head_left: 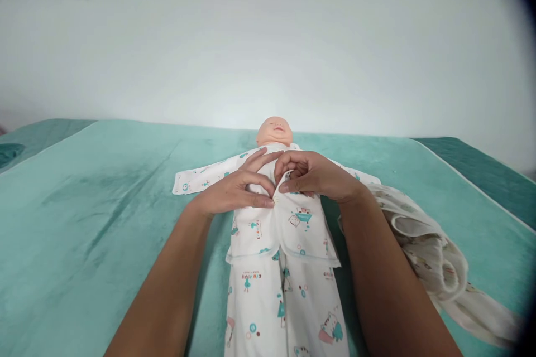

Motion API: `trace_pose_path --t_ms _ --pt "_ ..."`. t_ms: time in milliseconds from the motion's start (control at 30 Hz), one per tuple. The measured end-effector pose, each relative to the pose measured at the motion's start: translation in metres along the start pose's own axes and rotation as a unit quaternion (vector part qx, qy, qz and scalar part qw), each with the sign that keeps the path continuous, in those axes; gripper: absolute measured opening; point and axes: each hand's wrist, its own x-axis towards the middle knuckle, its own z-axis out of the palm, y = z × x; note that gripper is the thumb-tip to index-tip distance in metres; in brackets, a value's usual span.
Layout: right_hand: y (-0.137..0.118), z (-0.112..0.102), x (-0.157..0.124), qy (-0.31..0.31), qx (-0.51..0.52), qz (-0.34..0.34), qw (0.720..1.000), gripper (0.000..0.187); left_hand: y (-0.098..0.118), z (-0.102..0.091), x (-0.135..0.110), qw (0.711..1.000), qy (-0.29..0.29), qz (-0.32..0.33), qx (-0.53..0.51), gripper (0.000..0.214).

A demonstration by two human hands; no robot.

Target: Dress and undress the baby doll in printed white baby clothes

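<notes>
A baby doll [274, 130] lies on its back, dressed in a white printed baby shirt [255, 228] and matching pants [255, 307]. My left hand [240, 185] rests on the chest; its thumb and index finger pinch the shirt's front edge while the other fingers spread over the cloth. With thumb and fingers closed, my right hand [314, 174] holds the opposite front edge and lifts it slightly. Below my hands the two front panels meet, parting toward the hem. Any fastener between the fingertips is too small to make out.
The doll lies on a teal plush cover [104, 223] with a few creases. A crumpled heap of pale printed cloth [435, 256] sits at the right, beside and partly behind my right forearm. A white wall [268, 56] rises behind the far edge.
</notes>
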Motion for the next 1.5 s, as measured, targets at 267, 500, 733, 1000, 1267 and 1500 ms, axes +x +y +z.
trace_pose_path --t_ms 267,500,733,1000,1267,1500 --pt "-0.011 0.000 -0.003 -0.057 -0.053 -0.002 0.997 0.021 -0.002 0.002 0.000 1.000 0.007 -0.002 -0.028 0.014" --pt "-0.010 0.003 -0.002 -0.077 -0.030 -0.023 0.996 0.014 0.002 0.004 0.001 1.000 0.017 -0.002 -0.008 0.015" --pt "-0.011 0.005 0.000 -0.059 -0.025 -0.012 0.998 0.017 0.000 0.005 0.003 1.000 0.026 -0.007 -0.012 0.017" --pt "-0.007 0.006 0.001 0.024 0.018 0.000 1.000 0.022 -0.002 0.005 0.000 0.991 0.078 -0.005 -0.104 0.016" --pt "0.017 -0.011 -0.007 0.223 0.052 0.088 0.969 0.032 -0.007 -0.007 -0.008 0.949 0.155 0.023 -0.274 0.021" --pt "0.041 -0.038 -0.044 0.312 -0.149 0.228 0.910 0.028 -0.010 -0.009 -0.007 0.895 0.287 -0.028 -0.341 0.030"
